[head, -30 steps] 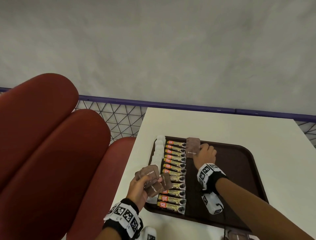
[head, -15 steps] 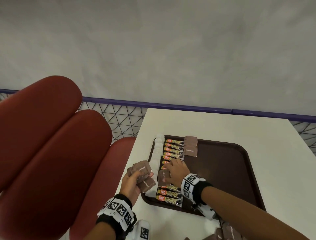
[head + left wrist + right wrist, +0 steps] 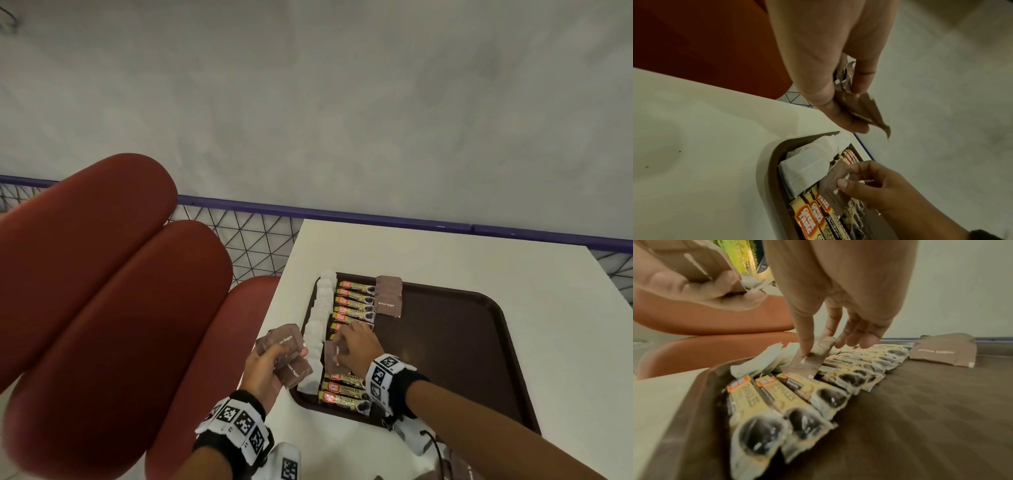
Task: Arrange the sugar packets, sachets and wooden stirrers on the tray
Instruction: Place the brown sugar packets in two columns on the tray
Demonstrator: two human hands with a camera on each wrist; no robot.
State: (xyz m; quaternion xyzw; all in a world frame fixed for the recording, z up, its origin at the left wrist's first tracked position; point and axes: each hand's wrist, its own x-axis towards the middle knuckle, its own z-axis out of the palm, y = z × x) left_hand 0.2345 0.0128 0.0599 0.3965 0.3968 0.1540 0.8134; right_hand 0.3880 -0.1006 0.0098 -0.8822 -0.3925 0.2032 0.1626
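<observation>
Right hand (image 3: 356, 349) back, fingers (image 3: 804, 337) pinching packet (image 3: 809, 360)

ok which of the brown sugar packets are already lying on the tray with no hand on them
The packets at the tray's far end, beside the coffee sachets. The left hand grips a bunch off the tray; the right hand pinches one.

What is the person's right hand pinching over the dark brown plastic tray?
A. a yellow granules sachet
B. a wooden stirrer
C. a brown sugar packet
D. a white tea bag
C: the right hand pinches a flat brown sugar packet between thumb and fingers, above the row of yellow granules sachets on the dark brown plastic tray.
</observation>
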